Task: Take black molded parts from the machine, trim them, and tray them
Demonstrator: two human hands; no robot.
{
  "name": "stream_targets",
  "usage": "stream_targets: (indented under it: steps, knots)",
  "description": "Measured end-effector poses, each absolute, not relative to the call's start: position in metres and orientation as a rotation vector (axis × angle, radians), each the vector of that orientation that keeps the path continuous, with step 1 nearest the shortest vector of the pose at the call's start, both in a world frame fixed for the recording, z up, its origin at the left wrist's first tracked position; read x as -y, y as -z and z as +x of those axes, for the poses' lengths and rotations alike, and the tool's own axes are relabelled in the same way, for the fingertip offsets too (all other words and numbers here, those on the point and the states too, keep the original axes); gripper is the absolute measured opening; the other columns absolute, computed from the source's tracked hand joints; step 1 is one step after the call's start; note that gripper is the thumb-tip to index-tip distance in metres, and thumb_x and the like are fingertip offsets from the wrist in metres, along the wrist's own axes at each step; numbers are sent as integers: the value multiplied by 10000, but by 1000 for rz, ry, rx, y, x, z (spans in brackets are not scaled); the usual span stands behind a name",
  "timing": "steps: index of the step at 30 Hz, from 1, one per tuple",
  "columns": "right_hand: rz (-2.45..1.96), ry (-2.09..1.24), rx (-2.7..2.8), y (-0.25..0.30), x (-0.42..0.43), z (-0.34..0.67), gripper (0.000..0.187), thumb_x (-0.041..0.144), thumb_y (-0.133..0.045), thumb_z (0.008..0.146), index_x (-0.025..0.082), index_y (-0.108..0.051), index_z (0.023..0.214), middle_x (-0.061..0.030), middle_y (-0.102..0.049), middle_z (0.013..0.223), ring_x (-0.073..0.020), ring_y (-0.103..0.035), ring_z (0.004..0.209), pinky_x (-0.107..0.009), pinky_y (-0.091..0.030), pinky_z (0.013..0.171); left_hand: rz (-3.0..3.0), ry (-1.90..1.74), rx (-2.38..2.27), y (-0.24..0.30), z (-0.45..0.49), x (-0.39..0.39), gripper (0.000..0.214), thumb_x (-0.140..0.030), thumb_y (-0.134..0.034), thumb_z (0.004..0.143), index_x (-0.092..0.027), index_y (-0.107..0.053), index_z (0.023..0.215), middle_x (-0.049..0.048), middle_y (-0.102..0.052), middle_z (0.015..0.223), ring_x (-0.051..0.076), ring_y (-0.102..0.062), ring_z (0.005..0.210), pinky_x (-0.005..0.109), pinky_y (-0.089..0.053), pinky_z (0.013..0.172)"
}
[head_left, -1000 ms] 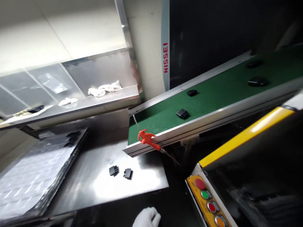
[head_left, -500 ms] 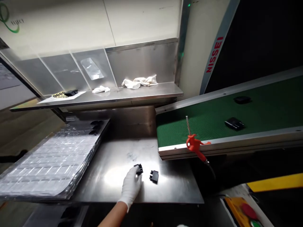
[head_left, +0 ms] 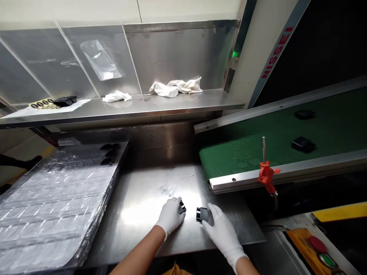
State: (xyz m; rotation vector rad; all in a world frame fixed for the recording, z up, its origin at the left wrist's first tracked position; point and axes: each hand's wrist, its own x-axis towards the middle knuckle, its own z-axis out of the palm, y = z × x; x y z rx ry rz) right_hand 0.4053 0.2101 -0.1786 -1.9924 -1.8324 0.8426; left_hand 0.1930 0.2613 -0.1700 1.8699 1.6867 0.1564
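Note:
Both my hands wear white gloves and rest on a steel table (head_left: 143,229). My left hand (head_left: 170,214) is closed round a small black plastic part (head_left: 182,207), which peeks out past the fingers. My right hand (head_left: 222,229) lies beside it, its fingertips gripping a second black plastic part (head_left: 202,214). The two parts sit a few centimetres apart at the table's near middle.
A stack of clear blister trays (head_left: 54,198) fills the left side. A green conveyor belt (head_left: 258,149) with two more black parts slopes in from the right, an orange air gun (head_left: 266,177) hanging on its rail. White rags (head_left: 174,87) lie on the back shelf. A button panel (head_left: 318,248) is at lower right.
My view has swung left and down. My left hand reached the left black part and closed on it. My right hand came in from below and took hold of the right part.

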Motion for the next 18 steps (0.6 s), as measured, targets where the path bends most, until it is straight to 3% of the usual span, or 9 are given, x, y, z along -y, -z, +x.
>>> stream_targets:
  steps: [6,12,15,18]
  knots:
    - [-2054,-1045,2053,176,-237,396,495,342,-620,769,235,-558,1249,-87,-605,1214,-240,-635,1021,-314,-462,851,1792,-160,-1762,192,196,-256,321,-270,-661,662,-165,-607,960,122,-579,1044,274,-586,872,408,-462,792]
    - [-2038,-1117,1980,183,-236,386,167,219,-623,721,176,-619,882,-105,-629,1034,-230,-642,861,-324,-432,746,1571,-323,-1752,195,194,-240,141,-215,-613,721,-199,-499,802,62,-617,842,202,-598,747,328,-457,684]
    - [-1945,-1292,1847,182,-230,377,136,244,-565,789,160,-597,891,-89,-662,913,-191,-637,811,-283,-440,694,1128,-509,-1569,187,198,-229,169,-275,-574,790,-216,-425,844,-2,-575,653,147,-541,558,263,-372,505]
    - [-1771,-1639,1505,171,-220,369,261,383,-489,883,158,-579,980,-45,-653,814,-120,-582,634,-213,-369,519,890,-578,-1370,175,202,-218,179,-303,-573,806,-201,-430,842,-22,-560,597,99,-472,462,220,-298,434]
